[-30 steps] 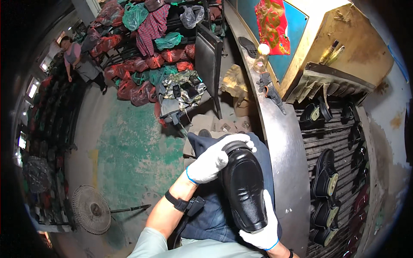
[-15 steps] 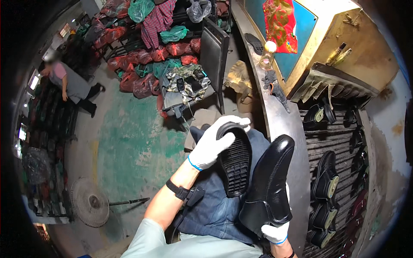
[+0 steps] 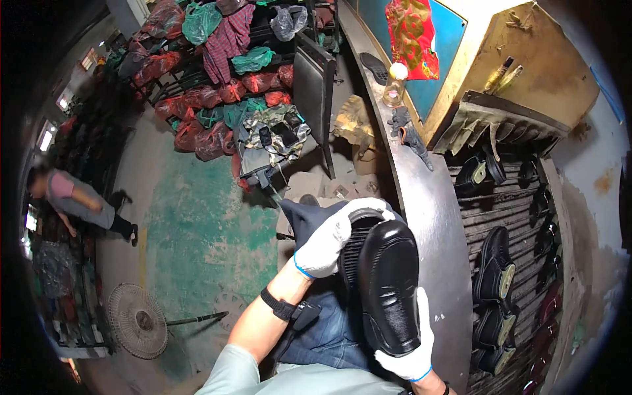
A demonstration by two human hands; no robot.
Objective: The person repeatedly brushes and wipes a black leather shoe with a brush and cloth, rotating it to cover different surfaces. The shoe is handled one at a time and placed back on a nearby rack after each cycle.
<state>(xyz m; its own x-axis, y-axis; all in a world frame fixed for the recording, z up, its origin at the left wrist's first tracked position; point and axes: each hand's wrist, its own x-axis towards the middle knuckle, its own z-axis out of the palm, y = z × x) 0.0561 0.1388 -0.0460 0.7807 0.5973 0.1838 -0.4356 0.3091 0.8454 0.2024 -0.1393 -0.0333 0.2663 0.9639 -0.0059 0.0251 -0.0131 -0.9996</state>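
Note:
My left hand, in a white glove with a blue cuff, is closed around the toe end of a black rubber shoe sole with its ridged side showing. In my right hand, gloved the same way, is a shiny black leather shoe upper, gripped from below and along its right side near the heel. The upper overlaps the sole from the right and hides much of it. Whether the two touch I cannot tell. Both are above my lap, where blue jeans show.
To the right runs a metal bench edge with a glass bottle and a dark glove-like thing. Beyond it, several black shoes lie on a slatted rack. A standing fan is at left; a person walks farther off.
The upper has moved left and turned more upright, now in front of the sole. My right hand has slid up its side. The person at left has come nearer.

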